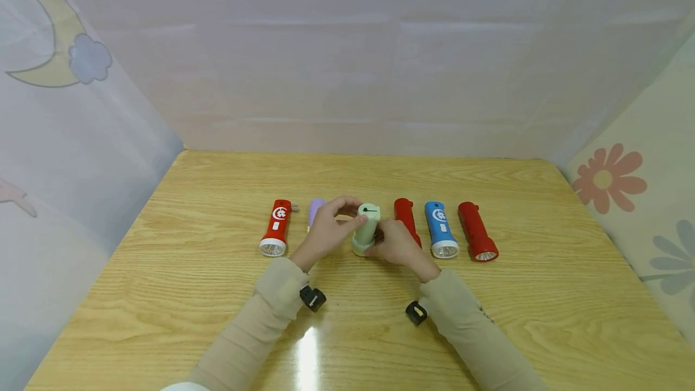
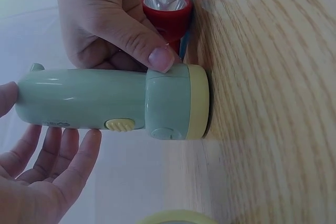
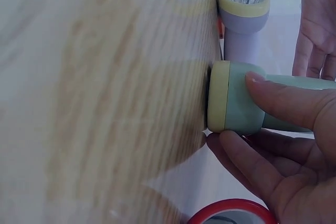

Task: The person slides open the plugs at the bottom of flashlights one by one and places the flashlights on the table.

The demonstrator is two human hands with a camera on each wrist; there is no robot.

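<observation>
A light green flashlight (image 1: 366, 233) with a pale yellow rim stands upright, lens end down, on the wooden table. My right hand (image 1: 399, 243) pinches its wide head low down, thumb on one side and fingers on the other, as the right wrist view shows. Around the upper body my left hand (image 1: 328, 225) holds it lightly; in the left wrist view the thumb is at the tail end and the fingertips touch the side near the yellow switch (image 2: 120, 125). The lens is hidden against the tabletop.
Left of the hands lie a red flashlight with a white rim (image 1: 277, 228) and a purple one (image 1: 315, 210), partly covered by my left hand. To the right lie a red flashlight (image 1: 404, 213), a blue one (image 1: 440, 222) and another red one (image 1: 476, 228). Fabric walls border the table (image 1: 190, 294).
</observation>
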